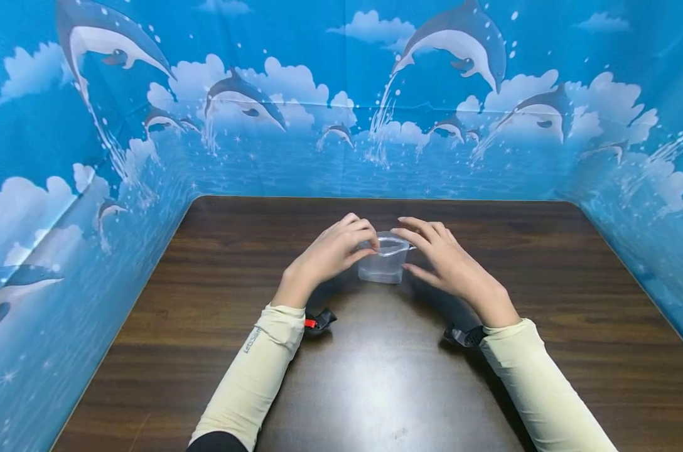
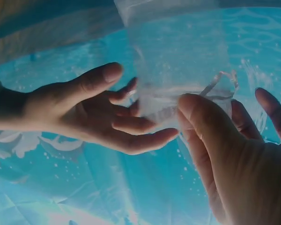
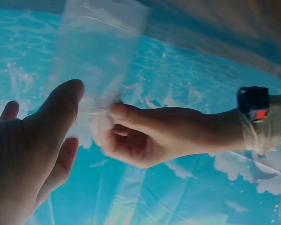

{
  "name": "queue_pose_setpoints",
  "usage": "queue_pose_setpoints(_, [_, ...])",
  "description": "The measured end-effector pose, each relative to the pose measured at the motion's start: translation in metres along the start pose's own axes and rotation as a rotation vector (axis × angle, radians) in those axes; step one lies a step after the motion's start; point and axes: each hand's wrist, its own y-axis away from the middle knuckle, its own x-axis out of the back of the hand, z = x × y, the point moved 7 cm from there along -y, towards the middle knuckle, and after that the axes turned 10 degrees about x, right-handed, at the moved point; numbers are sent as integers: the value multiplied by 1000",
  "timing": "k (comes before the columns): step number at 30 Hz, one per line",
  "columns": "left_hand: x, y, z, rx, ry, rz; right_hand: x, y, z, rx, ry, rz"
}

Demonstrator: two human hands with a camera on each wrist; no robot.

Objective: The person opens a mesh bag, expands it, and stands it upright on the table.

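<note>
Clear plastic cup point(image 1: 384, 265) stands upright on the dark wooden table point(image 1: 545, 326), mouth up, long axis vertical, roughly mid-table between both hands. Walls taper slightly toward the base. A thin clear lid or film point(image 1: 395, 246) sits across the rim, edge sticking out on the right-hand side; can't tell if it's seated.

Left hand point(image 1: 331, 251): comes in from the cup's left, wrist low near the table, fingers curled around the upper rim. Fingertips point(image 1: 370, 233) sit at the top edge, thumb on the near wall. In the right wrist view that hand point(image 3: 145, 136) is pinched on the clear plastic point(image 3: 96, 56), thumb on top, other fingers tucked under. So clamped on the cup.

Right hand point(image 1: 443, 257): comes in from the cup's right, palm facing down and inward, fingers mostly straight and spread slightly apart. Index and middle tips reach over the rim onto the lid edge; thumb points at the lower right wall, just beside it. In the left wrist view it point(image 2: 107, 115) is loosely spread, fingertips touching the plastic point(image 2: 178, 61), not wrapped around it.

Both forearms in cream sleeves point(image 1: 262, 370), angled inward toward the cup. Black strap point(image 1: 319, 321) at each wrist. Dolphin-print blue backdrop point(image 1: 341, 100) surrounds the table on three sides.
</note>
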Motion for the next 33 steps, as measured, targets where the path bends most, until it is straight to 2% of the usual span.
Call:
queue_pose_setpoints(4, [-2,0,5,-39,-18,-7,-2,-2,-9,60,35,1])
queue_pose_setpoints(8, [-4,0,2,14,-96,-42,1,0,-9,63,118,14])
queue_pose_setpoints(12, [-3,1,2,30,-184,-34,2,-1,-9,59,155,-2])
queue_pose_setpoints(15, [0,0,3,14,-152,-15,4,-4,-9,56,143,14])
queue_pose_setpoints(19, [2,-1,2,21,-34,-39,7,-5,-10,57,93,51])
queue_pose_setpoints(22, [2,-2,2,22,4,-52,7,-6,-9,46,71,57])
queue_pose_setpoints(26, [2,-4,3,19,-11,-25,9,-6,-6,17,49,101])
queue_pose_setpoints(30, [1,-4,2,20,-44,-2,16,-5,-4,-15,-7,213])
queue_pose_setpoints(33, [0,-3,-1,39,-59,-14,20,-4,-1,-44,-56,274])
